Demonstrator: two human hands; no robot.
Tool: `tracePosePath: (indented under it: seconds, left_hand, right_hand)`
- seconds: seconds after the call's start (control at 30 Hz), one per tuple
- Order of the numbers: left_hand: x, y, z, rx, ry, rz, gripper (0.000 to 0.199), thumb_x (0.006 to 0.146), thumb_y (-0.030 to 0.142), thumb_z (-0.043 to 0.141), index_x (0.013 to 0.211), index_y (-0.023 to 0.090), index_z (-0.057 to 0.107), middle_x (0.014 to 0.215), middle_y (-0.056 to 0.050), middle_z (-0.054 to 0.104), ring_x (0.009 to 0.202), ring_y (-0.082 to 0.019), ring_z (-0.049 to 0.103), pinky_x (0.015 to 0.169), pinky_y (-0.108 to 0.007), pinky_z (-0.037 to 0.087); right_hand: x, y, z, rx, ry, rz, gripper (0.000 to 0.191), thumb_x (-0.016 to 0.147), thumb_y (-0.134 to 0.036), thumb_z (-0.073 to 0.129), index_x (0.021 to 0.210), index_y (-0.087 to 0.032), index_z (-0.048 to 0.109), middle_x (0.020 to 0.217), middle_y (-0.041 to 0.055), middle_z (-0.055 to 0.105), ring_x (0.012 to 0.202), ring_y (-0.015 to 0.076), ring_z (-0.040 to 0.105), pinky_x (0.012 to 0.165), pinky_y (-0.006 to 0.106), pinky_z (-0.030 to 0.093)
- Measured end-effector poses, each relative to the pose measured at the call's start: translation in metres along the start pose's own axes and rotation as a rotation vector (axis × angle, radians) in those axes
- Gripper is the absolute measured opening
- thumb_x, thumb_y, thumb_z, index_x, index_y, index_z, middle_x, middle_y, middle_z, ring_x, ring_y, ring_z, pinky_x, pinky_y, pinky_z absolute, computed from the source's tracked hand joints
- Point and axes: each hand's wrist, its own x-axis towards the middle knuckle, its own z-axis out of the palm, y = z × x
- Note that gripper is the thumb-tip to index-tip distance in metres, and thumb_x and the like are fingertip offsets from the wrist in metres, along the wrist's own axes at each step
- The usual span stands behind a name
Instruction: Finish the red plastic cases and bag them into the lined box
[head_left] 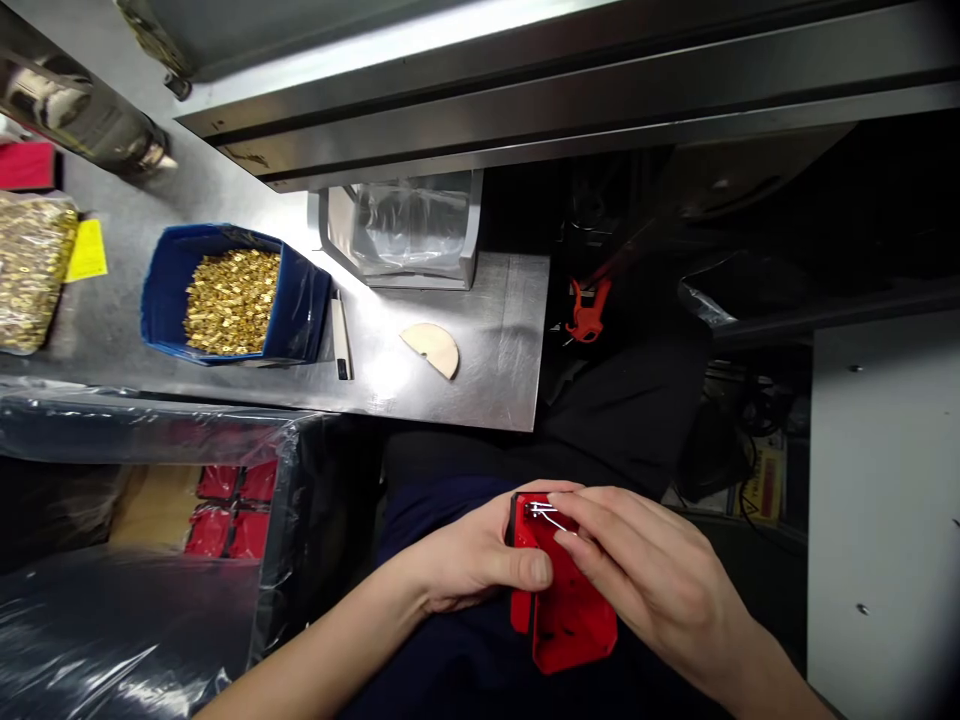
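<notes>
A red plastic housing (574, 610) with a black edge is held over the lap, its hollow side facing up. My left hand (480, 550) grips its left side, the thumb lying over the rim. At the upper end of the housing, my right hand (652, 560) pinches a thin bent metal piece (551, 516) between thumb and fingers. The metal piece reaches into the housing's upper corner; how it sits there is too small to tell.
On the metal table (495, 390) are a blue bin (161, 290) of brass parts, a knife (341, 335), a cream half-disc (435, 348) and a grey bin (469, 250). A plastic-lined box (281, 520) holds red parts (247, 480). A metal frame (450, 110) crosses above.
</notes>
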Motion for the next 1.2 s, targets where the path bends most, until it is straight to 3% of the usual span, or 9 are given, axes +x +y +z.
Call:
tracePosePath:
  seconds: [0.23,0.4,0.57,0.7,0.83,0.9,1.07,1.2]
  left_hand:
    - [-0.001,0.000,0.000,0.003,0.042,-0.011,0.098,0.065,0.047,0.097,0.147,0.021,0.051,0.146,-0.020,0.059,0.135,-0.037,0.058,0.118,-0.051,0.039]
    - [0.002,-0.002,-0.001,-0.001,0.029,0.015,0.093,0.066,0.049,0.095,0.145,0.022,0.054,0.143,-0.017,0.063,0.138,-0.035,0.056,0.119,-0.045,0.038]
    - [0.004,-0.002,-0.002,0.000,-0.031,-0.006,0.089,0.071,0.050,0.092,0.146,0.021,0.054,0.127,-0.014,0.072,0.121,-0.030,0.068,0.109,-0.040,0.047]
    - [0.004,-0.001,-0.003,-0.021,-0.047,-0.039,0.078,0.073,0.048,0.092,0.137,0.017,0.061,0.111,-0.012,0.075,0.104,-0.024,0.072,0.098,-0.034,0.052]
    - [0.002,0.001,-0.004,-0.026,-0.063,-0.059,0.071,0.072,0.045,0.093,0.131,0.016,0.065,0.111,-0.009,0.073,0.097,-0.018,0.070,0.093,-0.028,0.052]
    - [0.003,0.002,-0.004,-0.035,-0.071,-0.071,0.072,0.072,0.044,0.093,0.132,0.017,0.064,0.112,-0.009,0.072,0.099,-0.018,0.070,0.093,-0.029,0.051]
    - [0.008,0.003,-0.002,-0.033,-0.111,-0.066,0.083,0.071,0.046,0.093,0.140,0.015,0.059,0.123,-0.017,0.072,0.112,-0.029,0.071,0.100,-0.038,0.051]
    - [0.009,0.003,-0.001,-0.025,-0.131,-0.054,0.083,0.073,0.048,0.091,0.141,0.014,0.057,0.129,-0.020,0.070,0.121,-0.035,0.068,0.104,-0.044,0.050]
  right_hand:
    - [0.002,-0.004,-0.001,-0.151,0.028,-0.081,0.025,0.101,-0.010,0.060,0.125,-0.006,0.065,0.108,0.0137,0.076,0.096,0.0252,0.072,0.085,0.039,0.061]
    - [0.001,-0.003,0.000,-0.167,0.005,-0.073,0.026,0.100,-0.009,0.062,0.125,-0.005,0.065,0.111,0.0151,0.076,0.098,0.0265,0.072,0.087,0.041,0.062]
    - [-0.001,-0.001,0.001,-0.197,-0.070,-0.081,0.033,0.100,-0.007,0.060,0.132,-0.003,0.062,0.119,0.0190,0.073,0.106,0.0295,0.071,0.092,0.044,0.061]
    - [0.002,0.007,-0.001,0.040,-0.146,0.061,0.029,0.104,-0.012,0.054,0.131,-0.013,0.064,0.117,0.0114,0.073,0.105,0.0234,0.070,0.094,0.038,0.060]
    - [-0.002,0.019,-0.008,0.234,0.039,0.262,0.020,0.103,-0.017,0.060,0.120,-0.023,0.069,0.109,0.0034,0.074,0.097,0.0164,0.071,0.086,0.027,0.061]
    - [-0.006,0.022,-0.011,0.200,0.062,0.216,0.025,0.101,-0.015,0.062,0.125,-0.022,0.067,0.112,0.0046,0.073,0.099,0.0174,0.071,0.087,0.028,0.062]
    - [-0.010,0.021,-0.012,0.087,-0.082,-0.057,0.043,0.099,-0.005,0.058,0.141,-0.015,0.058,0.128,0.0117,0.071,0.118,0.0226,0.068,0.100,0.038,0.061]
    - [-0.006,0.019,-0.010,0.026,-0.124,-0.093,0.039,0.101,-0.007,0.057,0.140,-0.012,0.059,0.130,0.0135,0.071,0.119,0.0238,0.068,0.100,0.039,0.062]
